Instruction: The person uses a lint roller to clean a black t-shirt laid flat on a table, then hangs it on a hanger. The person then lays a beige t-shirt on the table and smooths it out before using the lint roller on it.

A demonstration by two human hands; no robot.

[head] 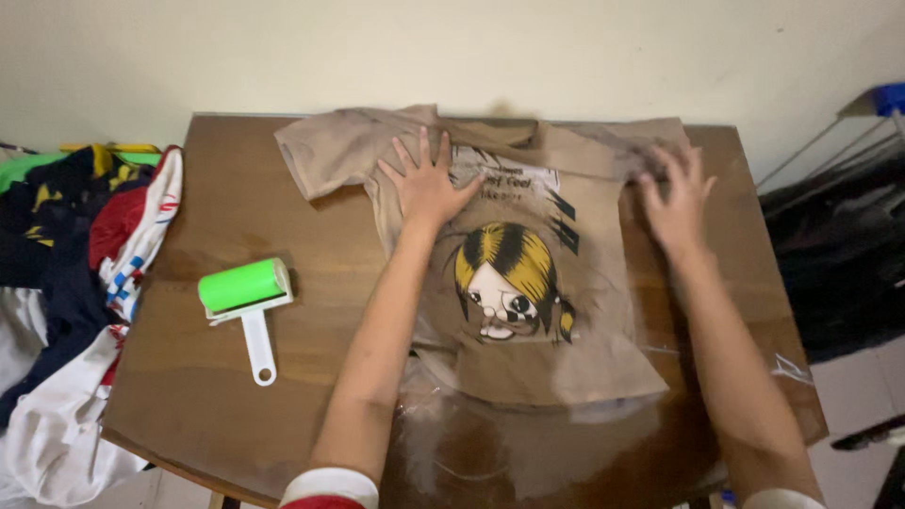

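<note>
1. Head view, the hands: two hands lie flat on a brown T-shirt (528, 273) spread across the wooden table (217, 396). The left hand (429, 184) presses palm down with its fingers fanned wide, near the collar and the left sleeve; this grip closes on nothing.
2. Head view, the other side: the right hand (677, 203) is blurred, its fingers spread over the shirt's right shoulder. It also looks flat and open, with the cloth under the palm and not pinched.
3. Head view, the shirt: it lies chest up, with a cartoon face print between the two forearms and the hem towards the person. A clear plastic sheet (490, 452) shows under its lower edge.
4. Head view, around it: a green lint roller (247, 300) with a white handle lies on the table well left of the left arm. A pile of clothes (66, 283) hangs off the table's left edge.
</note>
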